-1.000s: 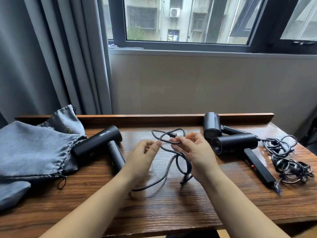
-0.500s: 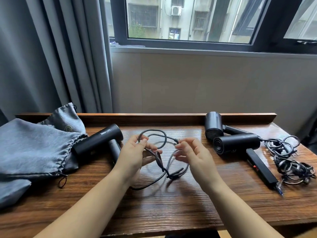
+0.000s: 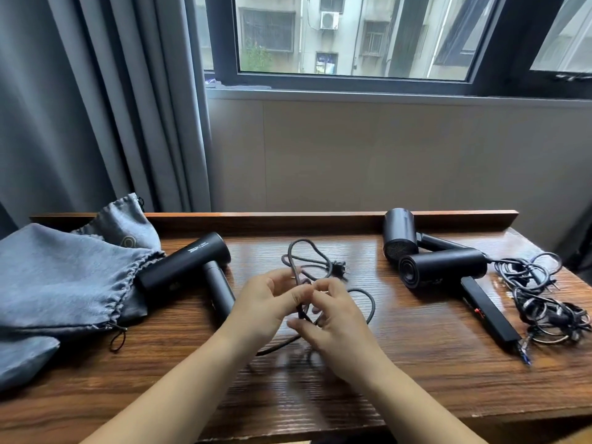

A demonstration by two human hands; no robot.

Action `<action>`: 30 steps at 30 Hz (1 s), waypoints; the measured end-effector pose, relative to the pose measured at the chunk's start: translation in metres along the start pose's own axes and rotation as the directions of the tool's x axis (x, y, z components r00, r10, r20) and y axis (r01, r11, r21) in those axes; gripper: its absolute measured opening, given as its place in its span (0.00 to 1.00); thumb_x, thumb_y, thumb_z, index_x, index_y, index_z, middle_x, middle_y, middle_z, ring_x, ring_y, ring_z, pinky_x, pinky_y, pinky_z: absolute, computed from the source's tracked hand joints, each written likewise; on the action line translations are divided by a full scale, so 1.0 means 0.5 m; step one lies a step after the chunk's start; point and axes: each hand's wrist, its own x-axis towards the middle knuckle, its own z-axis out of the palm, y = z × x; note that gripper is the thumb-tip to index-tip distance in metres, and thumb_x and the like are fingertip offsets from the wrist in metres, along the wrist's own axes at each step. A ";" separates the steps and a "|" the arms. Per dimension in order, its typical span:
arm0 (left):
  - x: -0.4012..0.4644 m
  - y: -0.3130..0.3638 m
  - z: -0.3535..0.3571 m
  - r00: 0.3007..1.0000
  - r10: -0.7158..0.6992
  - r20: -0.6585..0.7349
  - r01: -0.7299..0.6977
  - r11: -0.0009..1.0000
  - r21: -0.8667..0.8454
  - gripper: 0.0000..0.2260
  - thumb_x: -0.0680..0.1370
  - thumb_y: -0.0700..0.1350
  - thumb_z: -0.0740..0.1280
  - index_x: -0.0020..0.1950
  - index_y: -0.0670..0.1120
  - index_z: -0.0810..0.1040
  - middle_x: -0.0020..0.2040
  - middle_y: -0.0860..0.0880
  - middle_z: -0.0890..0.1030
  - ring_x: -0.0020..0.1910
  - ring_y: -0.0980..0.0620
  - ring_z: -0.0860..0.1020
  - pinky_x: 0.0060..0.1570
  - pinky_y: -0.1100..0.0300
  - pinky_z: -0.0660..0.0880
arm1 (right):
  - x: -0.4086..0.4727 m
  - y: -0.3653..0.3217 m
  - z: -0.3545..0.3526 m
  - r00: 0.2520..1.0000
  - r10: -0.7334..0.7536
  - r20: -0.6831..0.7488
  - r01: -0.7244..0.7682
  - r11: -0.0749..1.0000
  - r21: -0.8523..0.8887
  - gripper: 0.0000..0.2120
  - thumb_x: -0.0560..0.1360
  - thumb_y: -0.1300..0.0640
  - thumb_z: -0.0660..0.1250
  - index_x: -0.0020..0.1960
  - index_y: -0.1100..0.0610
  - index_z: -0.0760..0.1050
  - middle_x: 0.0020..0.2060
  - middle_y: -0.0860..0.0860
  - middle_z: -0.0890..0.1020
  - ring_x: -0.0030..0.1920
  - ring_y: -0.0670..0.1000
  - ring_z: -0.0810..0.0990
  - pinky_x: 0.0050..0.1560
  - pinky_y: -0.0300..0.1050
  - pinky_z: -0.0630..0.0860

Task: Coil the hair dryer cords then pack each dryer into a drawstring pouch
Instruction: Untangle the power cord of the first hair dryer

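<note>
hands closer together on the cord

both hands have moved together since the earlier frame and now meet at mid-surface. left hand [image 3: 266,304] has fingers curled, pinching the dark cord [image 3: 368,302] where strands bunch. right hand [image 3: 333,318] fingers also curl round the same cord just beside it, fingertips nearly touching the left's. cord loops rise behind the hands, plug [image 3: 339,268] lying on the wooden surface [image 3: 416,373] beyond them; another loop bulges out right of the right hand.

cord's hair dryer [image 3: 189,267] lies left of the hands, barrel end at the mouth of a grey drawstring pouch [image 3: 64,277] at far left. two more dryers [image 3: 442,267] lie right, well apart from the hands, with a tangled cord pile [image 3: 544,302] at the right edge.
</note>
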 end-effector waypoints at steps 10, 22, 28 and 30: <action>0.008 -0.019 -0.008 0.985 -0.035 -0.170 0.058 0.989 0.136 0.13 0.80 0.43 0.68 0.41 0.37 0.85 0.39 0.36 0.84 0.39 0.44 0.84 0.45 0.51 0.83 | 0.005 -0.012 -0.007 0.978 0.185 -0.102 -0.152 0.952 0.267 0.05 0.72 0.50 0.74 0.38 0.44 0.81 0.52 0.37 0.75 0.50 0.41 0.78 0.45 0.36 0.72; 0.016 -0.051 -0.014 0.987 0.043 -0.153 0.029 0.898 0.439 0.08 0.78 0.48 0.68 0.42 0.45 0.79 0.38 0.47 0.85 0.41 0.48 0.84 0.49 0.44 0.80 | 0.016 0.012 -0.047 0.982 0.186 0.015 -0.182 0.972 -0.148 0.15 0.76 0.41 0.66 0.40 0.52 0.76 0.31 0.44 0.78 0.36 0.43 0.75 0.42 0.44 0.71; 0.023 -0.041 -0.015 0.976 0.047 -0.214 0.054 0.896 0.441 0.08 0.81 0.45 0.65 0.44 0.43 0.77 0.38 0.46 0.83 0.36 0.47 0.83 0.46 0.44 0.81 | 0.026 -0.007 -0.067 0.994 0.070 0.080 -0.057 0.987 -0.152 0.05 0.80 0.53 0.65 0.49 0.45 0.79 0.39 0.43 0.80 0.46 0.43 0.75 0.48 0.42 0.69; 0.031 -0.038 -0.026 0.962 -0.022 -0.272 0.106 0.949 0.298 0.09 0.82 0.44 0.63 0.47 0.39 0.75 0.39 0.43 0.82 0.36 0.44 0.83 0.46 0.42 0.82 | 0.016 -0.004 -0.088 0.980 0.021 0.197 -0.056 0.983 0.174 0.04 0.80 0.57 0.64 0.49 0.52 0.78 0.41 0.44 0.80 0.46 0.44 0.77 0.49 0.41 0.71</action>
